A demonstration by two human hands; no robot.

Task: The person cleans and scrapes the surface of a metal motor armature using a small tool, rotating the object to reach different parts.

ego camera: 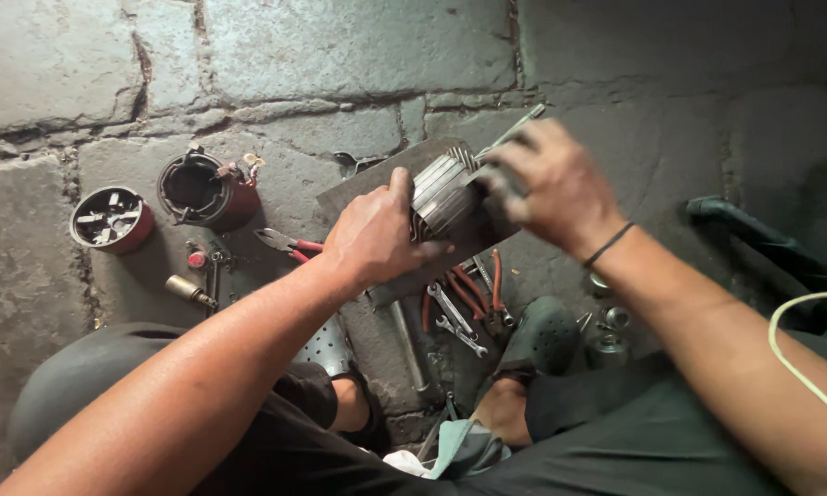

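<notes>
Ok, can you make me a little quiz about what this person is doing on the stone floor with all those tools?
1. True or false: both hands touch the ribbed grey metal motor core.
2. Which lies just left of the left hand? A) red-handled pliers B) a yellow hammer C) a blue bucket
3. How many round red metal housings stand at the left on the grey stone floor?

Key:
1. True: the left hand grips its side, and the blurred right hand is at its top end.
2. A
3. Two: the larger open housing and the smaller cap.
</notes>
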